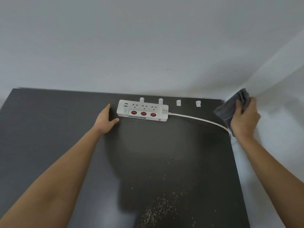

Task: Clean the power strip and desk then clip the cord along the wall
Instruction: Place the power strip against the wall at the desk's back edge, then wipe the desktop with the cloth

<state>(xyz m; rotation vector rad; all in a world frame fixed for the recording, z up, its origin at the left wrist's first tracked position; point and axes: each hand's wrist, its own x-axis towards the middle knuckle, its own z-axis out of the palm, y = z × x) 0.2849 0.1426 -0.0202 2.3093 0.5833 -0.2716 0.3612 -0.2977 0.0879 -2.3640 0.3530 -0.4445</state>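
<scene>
Power strip (142,110) at the back of the counter (49,129) against the wall (148,46), four clips (178,103) along the wall behind and right of it, cord (200,120) trailing right to the counter's edge, crumbs (158,209) scattered in front.

Hands at a dusty dark desk (49,120) with a white power strip (142,110).
The left hand (107,120) lies open just beside the strip's left end; the right hand (245,117) grips a grey cloth (230,107) at the desk's right edge, over the white cord (200,119). Four white clips (178,103) line the wall edge; pale crumbs (158,209) scatter near the front.
</scene>
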